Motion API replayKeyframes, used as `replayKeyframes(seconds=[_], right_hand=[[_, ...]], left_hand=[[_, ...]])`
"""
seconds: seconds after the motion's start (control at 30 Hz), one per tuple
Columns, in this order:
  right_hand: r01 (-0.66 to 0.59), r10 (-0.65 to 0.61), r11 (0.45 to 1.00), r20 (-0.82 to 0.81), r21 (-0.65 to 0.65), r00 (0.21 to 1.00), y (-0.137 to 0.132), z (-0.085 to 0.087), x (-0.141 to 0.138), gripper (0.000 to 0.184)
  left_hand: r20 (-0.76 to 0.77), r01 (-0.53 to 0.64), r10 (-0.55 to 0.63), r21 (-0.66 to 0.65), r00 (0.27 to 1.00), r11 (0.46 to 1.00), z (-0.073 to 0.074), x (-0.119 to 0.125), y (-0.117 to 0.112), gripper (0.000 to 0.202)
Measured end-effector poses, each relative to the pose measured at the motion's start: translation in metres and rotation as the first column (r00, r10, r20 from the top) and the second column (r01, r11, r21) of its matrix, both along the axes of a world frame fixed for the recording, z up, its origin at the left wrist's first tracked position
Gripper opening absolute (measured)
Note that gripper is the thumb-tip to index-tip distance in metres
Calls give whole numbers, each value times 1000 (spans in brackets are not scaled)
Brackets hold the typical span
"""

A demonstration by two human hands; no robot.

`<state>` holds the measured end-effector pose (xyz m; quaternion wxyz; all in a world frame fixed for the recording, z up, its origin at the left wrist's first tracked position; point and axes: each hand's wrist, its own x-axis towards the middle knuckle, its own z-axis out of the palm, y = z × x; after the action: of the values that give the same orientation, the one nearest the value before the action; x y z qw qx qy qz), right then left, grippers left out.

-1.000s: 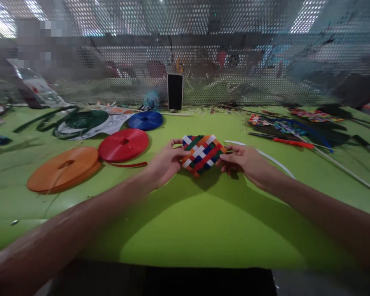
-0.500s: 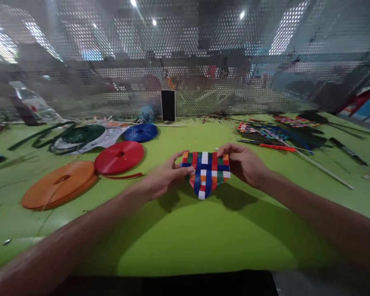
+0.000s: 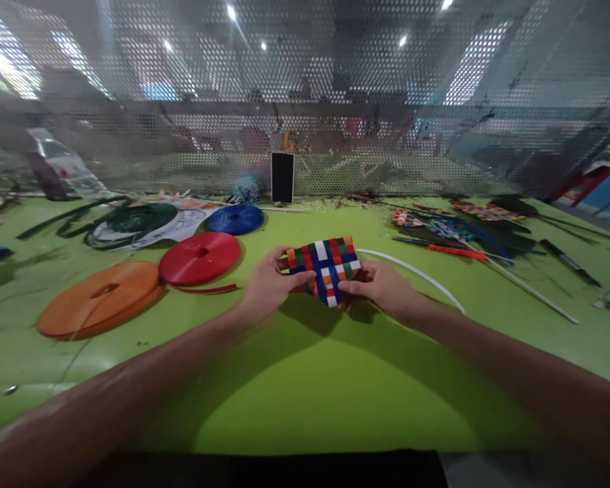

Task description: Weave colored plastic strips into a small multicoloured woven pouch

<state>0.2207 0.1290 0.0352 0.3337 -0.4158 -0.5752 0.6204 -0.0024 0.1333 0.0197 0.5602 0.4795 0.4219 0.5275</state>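
A woven piece of coloured flat strips [image 3: 325, 264], in blue, red, white, orange and green, is held slightly tilted above the green table, its pointed end toward me. My left hand [image 3: 272, 281] grips its left side, thumb on the front face and fingers behind. On the lower right side, my right hand [image 3: 373, 281] pinches it, thumb across the front near the tip. From the piece's right side a long white strip [image 3: 419, 272] curves out past my right hand. The fingertips behind the weave are hidden.
Rolls of orange [image 3: 71, 305], red [image 3: 211, 261], blue [image 3: 236, 219] and dark green strip [image 3: 141, 220] lie to the left. At the right are a red-handled tool [image 3: 456, 253], a thin stick [image 3: 533, 293] and a black pen [image 3: 569, 262]. A phone [image 3: 282, 177] stands against the perforated screen.
The woven piece has tilted and shifted slightly left. My right hand has moved from its upper right corner down to the lower right side. The long white strip now shows.
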Motion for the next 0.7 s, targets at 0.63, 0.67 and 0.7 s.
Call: replayKeyframes(seconds=[0.63,0.67,0.7], right_hand=[[145,-200,952,192,270,961,-8,-5,-6,19],[131,-198,945,203,300,959,-10,-4,-6,16],[118,-193,939,209,324,959,-12,-3,-7,13]], left_hand=[[-203,190,-199,-64,959,980,-2,4,-6,27],[-193,193,-202,-65,960,979,-1,5,-7,24],[-181,204,-212,-61,960,977,0,5,-7,22]])
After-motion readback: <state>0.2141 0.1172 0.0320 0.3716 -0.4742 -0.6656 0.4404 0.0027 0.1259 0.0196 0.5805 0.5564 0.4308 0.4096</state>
